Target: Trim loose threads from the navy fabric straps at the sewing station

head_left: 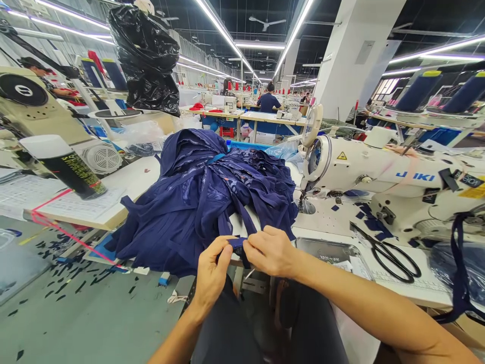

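My left hand [215, 268] pinches one end of a short stretch of navy fabric strap [236, 243] between thumb and fingers. A few centimetres to the right, my right hand [271, 251] is closed on the same strap, with its fingers curled in. Just beyond both hands lies a big heap of navy garments [182, 202], gathered at the middle by a teal tie [215, 158]. Loose straps hang from the heap toward me. The white sewing machine [352, 162] stands at the right of the heap, its needle area above the metal plate [306, 206].
Black scissors [394, 255] and navy scraps [373, 220] lie on the machine table at right, near a metal tray [329, 247]. A spray can [71, 169] stands on the left table. Scraps litter the floor [76, 313]. A black plastic bag [146, 60] hangs behind; a co-worker [270, 100] sits farther off.
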{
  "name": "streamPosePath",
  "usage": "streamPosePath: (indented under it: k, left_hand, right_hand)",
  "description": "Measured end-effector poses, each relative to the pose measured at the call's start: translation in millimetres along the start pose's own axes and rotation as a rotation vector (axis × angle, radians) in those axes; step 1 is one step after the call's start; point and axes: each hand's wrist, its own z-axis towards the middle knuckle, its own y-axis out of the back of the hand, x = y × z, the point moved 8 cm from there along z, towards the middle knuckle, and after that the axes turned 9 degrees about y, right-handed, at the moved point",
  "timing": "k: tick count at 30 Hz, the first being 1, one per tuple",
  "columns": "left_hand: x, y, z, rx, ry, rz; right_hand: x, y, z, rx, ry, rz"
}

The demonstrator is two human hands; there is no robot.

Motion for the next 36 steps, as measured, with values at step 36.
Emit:
streamPosePath:
  k: [36]
  left_hand:
    - [-4, -9.4, -3, -0.05, 0.01, 0.163]
  right_hand:
    - [-49, -21, -38, -0.076, -0.884, 0.814]
